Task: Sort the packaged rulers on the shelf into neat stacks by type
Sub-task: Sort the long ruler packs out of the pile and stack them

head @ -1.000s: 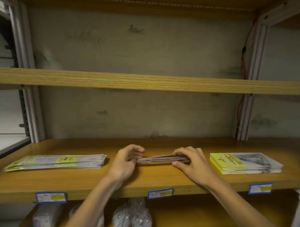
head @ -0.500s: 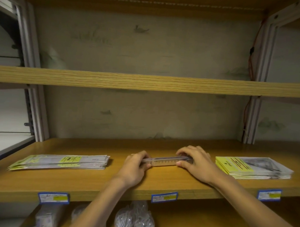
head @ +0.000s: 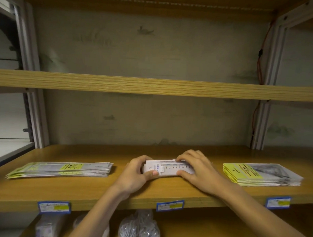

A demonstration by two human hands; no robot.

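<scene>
Head view — flat, glossy ruler packs point(head: 170, 169)

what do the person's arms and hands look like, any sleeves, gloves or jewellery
Both forearms are bare as far as the frame shows: no sleeves in view. The left hand and right hand wear no gloves, and no rings, watch or wristbands show. Fingernails are short and unpainted.

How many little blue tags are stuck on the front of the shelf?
3. One blue tag at the left under the long flat stack, one in the middle below the hands, one at the right under the yellow-fronted stack. None seems hidden.
</scene>
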